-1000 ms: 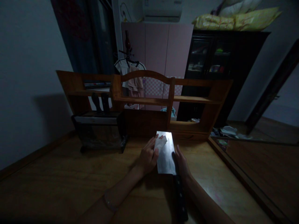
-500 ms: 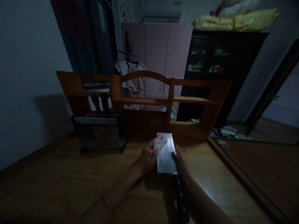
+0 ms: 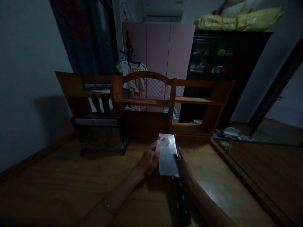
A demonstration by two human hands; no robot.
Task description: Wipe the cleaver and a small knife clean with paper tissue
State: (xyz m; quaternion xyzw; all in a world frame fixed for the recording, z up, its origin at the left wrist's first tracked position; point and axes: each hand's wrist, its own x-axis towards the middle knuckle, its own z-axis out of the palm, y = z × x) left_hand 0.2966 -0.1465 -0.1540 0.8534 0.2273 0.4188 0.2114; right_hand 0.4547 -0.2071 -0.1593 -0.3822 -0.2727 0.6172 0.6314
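Note:
A cleaver (image 3: 168, 159) with a broad metal blade and a black riveted handle is held over the wooden tabletop, its handle pointing toward me. My left hand (image 3: 149, 159) is closed on a white tissue (image 3: 162, 146), which lies against the upper left part of the blade. Along the blade's right edge, near the handle, my right hand (image 3: 185, 165) grips the cleaver; some of its fingers are hidden behind the blade. A bracelet (image 3: 109, 205) circles my left wrist.
At the left stands a knife block (image 3: 99, 135) with black-handled knives (image 3: 105, 104) in it. A low wooden shelf (image 3: 146, 102) runs along the table's (image 3: 99, 183) far side. A raised ledge (image 3: 236, 171) borders the right. Beyond are pink wardrobe doors (image 3: 157, 47) and a dark cabinet (image 3: 241, 56).
Almost nothing differs. Both hands keep their places on the cleaver and tissue; the view has shifted very slightly.

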